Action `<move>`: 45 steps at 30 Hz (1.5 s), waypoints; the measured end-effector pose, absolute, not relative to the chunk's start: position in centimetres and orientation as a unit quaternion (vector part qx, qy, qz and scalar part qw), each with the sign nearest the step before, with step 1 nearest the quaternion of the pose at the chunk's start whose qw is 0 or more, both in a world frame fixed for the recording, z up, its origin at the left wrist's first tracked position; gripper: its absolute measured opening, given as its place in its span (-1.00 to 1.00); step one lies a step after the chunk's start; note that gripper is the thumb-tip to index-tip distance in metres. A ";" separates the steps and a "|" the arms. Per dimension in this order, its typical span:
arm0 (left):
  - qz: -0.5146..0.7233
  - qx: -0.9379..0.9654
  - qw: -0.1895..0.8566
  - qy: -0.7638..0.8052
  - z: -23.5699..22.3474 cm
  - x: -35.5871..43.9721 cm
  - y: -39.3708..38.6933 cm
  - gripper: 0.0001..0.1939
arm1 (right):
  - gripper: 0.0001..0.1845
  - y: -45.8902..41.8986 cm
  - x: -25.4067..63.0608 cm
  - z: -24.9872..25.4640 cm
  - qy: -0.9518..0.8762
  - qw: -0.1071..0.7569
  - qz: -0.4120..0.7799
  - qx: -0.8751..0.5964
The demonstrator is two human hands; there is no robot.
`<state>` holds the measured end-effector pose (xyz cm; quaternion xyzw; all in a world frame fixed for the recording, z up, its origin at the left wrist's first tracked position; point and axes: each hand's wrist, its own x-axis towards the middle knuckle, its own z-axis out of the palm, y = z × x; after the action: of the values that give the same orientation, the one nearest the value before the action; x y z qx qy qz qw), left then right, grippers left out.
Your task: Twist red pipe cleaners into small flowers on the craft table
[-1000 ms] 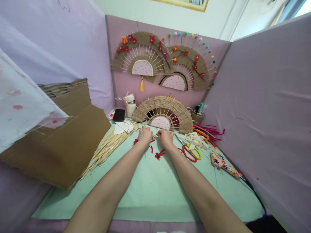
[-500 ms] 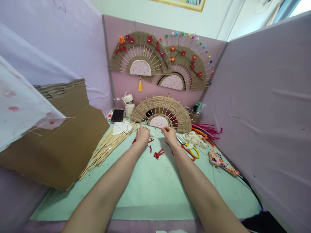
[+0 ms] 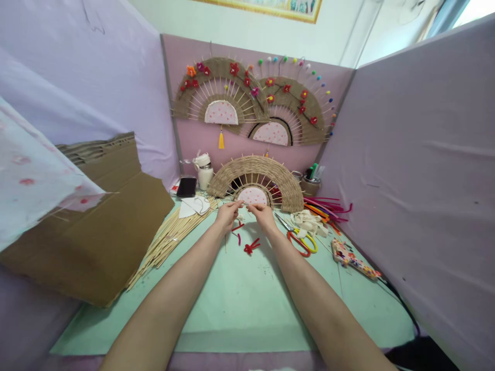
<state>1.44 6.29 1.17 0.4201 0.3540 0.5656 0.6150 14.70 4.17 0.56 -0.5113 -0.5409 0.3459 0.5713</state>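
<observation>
My left hand (image 3: 227, 214) and my right hand (image 3: 263, 215) are close together over the table, just in front of a woven half-round fan (image 3: 258, 166). Both have thumb and fingers pinched; whatever lies between the fingertips is too small and pale to make out. The fan stands upright, with thin sticks poking past its rim and a pink-dotted half-circle (image 3: 253, 195) at its base. Nearer to me lie a red pipe-cleaner flower (image 3: 248, 249) and short cut pieces. Scissors (image 3: 302, 242) with red and yellow handles rest right of my right hand.
Bamboo sticks (image 3: 170, 239) and a large cardboard sheet (image 3: 116, 232) lie on the left. A phone (image 3: 186, 187) and a white bottle (image 3: 203, 172) stand behind. On the right are pale fabric strips (image 3: 310, 223), pipe cleaners (image 3: 332, 204) and a corded, patterned glue gun (image 3: 353, 260).
My hands first moved apart, the right one going rightward. Now they have come together again, fingertips nearly meeting in front of the fan. The view has shifted slightly.
</observation>
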 end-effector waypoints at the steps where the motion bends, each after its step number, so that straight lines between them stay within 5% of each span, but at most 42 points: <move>1: 0.565 0.420 0.617 0.351 1.2 1.4 6.3 -0.51 | -0.66 4.1 14.7 0.6 -0.540 0.572 0.345 -0.511; 15: 0.530 0.531 0.517 0.412 2.5 0.8 5.5 -0.55 | -0.62 3.7 15.5 1.6 -0.579 0.541 0.334 -0.510; 24: 0.339 0.659 0.537 0.403 5.0 0.9 -0.3 -0.64 | -0.67 -2.0 17.5 4.6 -0.692 0.477 0.341 -0.420; 45: 0.340 0.686 0.485 0.423 4.1 0.2 -1.7 -0.61 | -0.75 -3.6 16.9 4.3 -0.728 0.444 0.268 -0.449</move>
<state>0.17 -1.72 4.06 0.6858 0.4228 0.3405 0.4848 16.92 -3.57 4.25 -0.4490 -0.7276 0.2683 0.4439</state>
